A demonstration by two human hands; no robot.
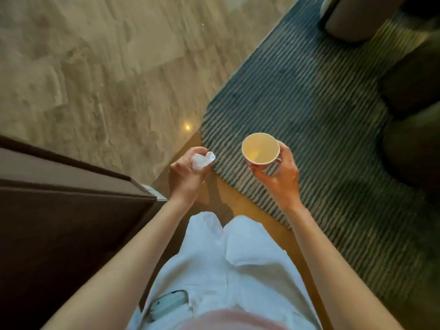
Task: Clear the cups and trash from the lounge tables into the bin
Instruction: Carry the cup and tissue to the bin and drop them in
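Left hand (188, 171) fisted round a crumpled tissue (202, 160); right hand (277, 173) grips the paper cup (260, 148) upright over the striped rug (321, 115). No bin in view. Risk: tilting cup drips dregs; loose tissue drops.

Your left hand (188, 170) is curled round a crumpled white tissue (202, 160), which pokes out between the fingers. Your right hand (276, 172) grips a paper cup (260, 148) upright from the side, open mouth facing the camera, inside pale and yellowish. Both hands are held out over the edge of a striped rug (309, 110) on a beige floor (95, 67). Dark cabinet (59, 210) at your left. White trousers (226, 270) below, with a phone (169, 303) in the pocket.
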